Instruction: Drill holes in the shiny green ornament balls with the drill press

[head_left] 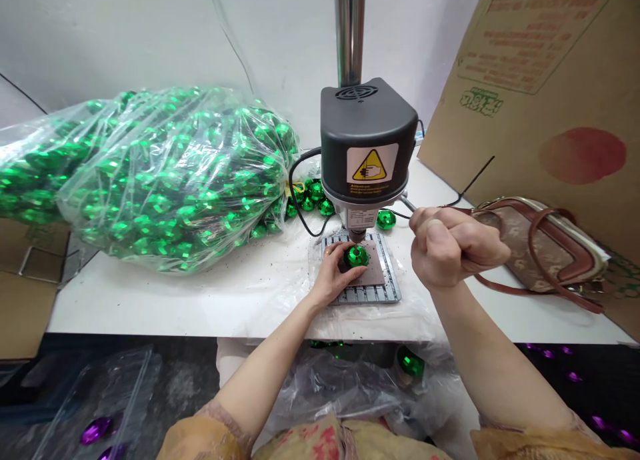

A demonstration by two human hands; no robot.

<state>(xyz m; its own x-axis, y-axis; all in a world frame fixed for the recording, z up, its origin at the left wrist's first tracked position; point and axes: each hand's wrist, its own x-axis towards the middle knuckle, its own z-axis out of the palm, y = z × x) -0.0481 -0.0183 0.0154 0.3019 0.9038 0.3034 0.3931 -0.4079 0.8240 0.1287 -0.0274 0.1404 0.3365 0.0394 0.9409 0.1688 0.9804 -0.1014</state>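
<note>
My left hand (337,273) closes its thumb and fingers round a shiny green faceted ball (357,255). The ball rests on a brown board (374,272) over the slotted metal base (393,288) of a small drill press. Just above the ball, the drill chuck (357,235) reaches down; whether the tip touches the ball cannot be made out. My right hand (453,247) is a fist round the end of the drill press lever (408,205), a metal rod coming from the right side of the black drill press head (369,133). Its grip end is hidden in my fingers.
A large clear bag of green balls (185,180) lies to the left. Loose green balls (315,192) sit behind the press, and another ball (386,219) beside it. A brown handbag (545,247) and a big carton (530,100) stand at right. Black cables (295,193) run around the press.
</note>
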